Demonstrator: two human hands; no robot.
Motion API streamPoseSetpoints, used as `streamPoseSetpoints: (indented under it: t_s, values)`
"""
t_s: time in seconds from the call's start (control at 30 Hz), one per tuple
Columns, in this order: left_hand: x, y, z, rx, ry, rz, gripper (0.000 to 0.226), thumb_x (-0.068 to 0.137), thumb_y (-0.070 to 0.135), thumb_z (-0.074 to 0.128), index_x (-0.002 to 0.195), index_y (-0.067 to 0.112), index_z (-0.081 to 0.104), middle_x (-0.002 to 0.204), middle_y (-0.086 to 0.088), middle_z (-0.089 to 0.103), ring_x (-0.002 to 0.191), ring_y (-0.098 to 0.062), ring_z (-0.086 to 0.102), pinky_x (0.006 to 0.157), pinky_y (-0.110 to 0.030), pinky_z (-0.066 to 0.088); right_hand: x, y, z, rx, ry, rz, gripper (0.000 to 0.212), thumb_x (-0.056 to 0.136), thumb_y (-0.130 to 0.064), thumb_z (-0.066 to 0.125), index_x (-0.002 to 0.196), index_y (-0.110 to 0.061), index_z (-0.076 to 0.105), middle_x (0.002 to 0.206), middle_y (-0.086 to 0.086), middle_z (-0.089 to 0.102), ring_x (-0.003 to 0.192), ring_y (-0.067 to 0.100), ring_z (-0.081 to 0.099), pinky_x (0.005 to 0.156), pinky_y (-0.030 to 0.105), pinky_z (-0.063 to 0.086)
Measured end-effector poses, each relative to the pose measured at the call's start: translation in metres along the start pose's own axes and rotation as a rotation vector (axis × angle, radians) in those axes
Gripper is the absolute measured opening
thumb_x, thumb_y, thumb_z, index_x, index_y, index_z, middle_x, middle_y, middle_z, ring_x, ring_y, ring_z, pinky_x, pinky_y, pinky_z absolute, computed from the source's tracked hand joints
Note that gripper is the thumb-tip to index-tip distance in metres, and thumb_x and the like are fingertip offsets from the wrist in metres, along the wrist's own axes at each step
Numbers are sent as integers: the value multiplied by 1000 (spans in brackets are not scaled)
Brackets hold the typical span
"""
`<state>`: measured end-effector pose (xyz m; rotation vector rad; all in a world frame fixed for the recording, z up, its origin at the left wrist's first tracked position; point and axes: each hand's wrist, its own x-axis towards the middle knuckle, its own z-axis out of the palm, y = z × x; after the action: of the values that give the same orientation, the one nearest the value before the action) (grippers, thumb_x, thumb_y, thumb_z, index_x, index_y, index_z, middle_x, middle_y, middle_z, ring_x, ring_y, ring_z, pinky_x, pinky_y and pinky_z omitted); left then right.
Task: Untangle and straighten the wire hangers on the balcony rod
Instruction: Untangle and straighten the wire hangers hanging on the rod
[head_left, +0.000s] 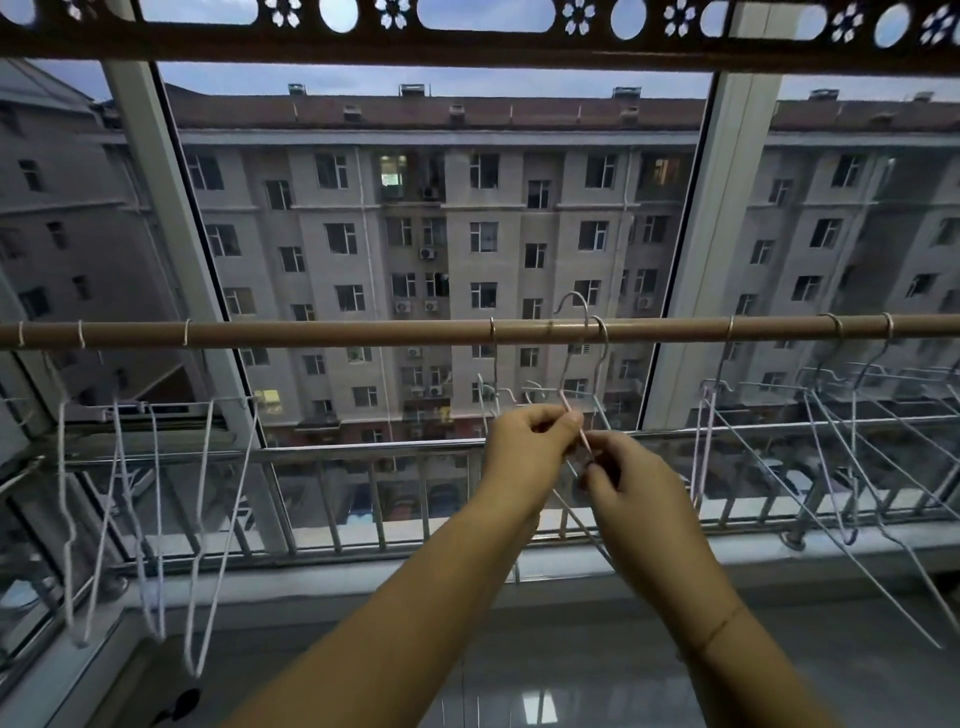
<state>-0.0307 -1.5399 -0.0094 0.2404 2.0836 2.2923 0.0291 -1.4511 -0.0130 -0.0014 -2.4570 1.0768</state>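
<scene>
The left hand (524, 447) pinches a wire hanger (573, 364) at its neck below the rod (363, 332); the right hand (623, 478) pinches the wire lower down.

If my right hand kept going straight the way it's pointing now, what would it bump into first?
Probably your left hand: the right hand points up and leftward, pinching the wire hanger right beside the left hand's fingers. Depth is unclear from one view, so it might slip past.
</scene>
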Motion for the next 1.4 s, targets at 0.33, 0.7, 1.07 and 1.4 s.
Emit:
streamPoseSetpoints:
  t_s: [0.33,0.7,1.07,1.4]
  values:
    - [4,-15,-9,121,43,-76,15,90,14,57,84,15,71,77,-4,69,74,-15,61,82,-34,55,7,19,18,-45,-30,111,22,90,-8,44,100,-15,63,84,2,66,73,15,58,58,26,45]
    - [-30,4,-63,159,226,149,14,92,22,55,91,29,67,86,5,67,77,-7,60,67,-20,47,-22,-16,30,105,138,-172,35,87,-11,53,119,-23,52,117,-9,44,102,3,49,82,16,48]
    - [-51,20,-192,206,479,195,15,93,19,54,100,23,66,94,6,67,89,-9,61,76,-23,50,-27,-87,140,378,-271,-175,27,88,-16,55,114,-26,55,101,-19,50,90,-6,54,73,7,44]
    - [-17,31,-291,323,493,139,36,94,18,51,130,18,52,128,0,55,100,-5,52,84,-22,42,-12,-167,255,582,-377,101,6,89,-33,55,87,-32,60,86,-9,67,78,-2,63,62,10,47]
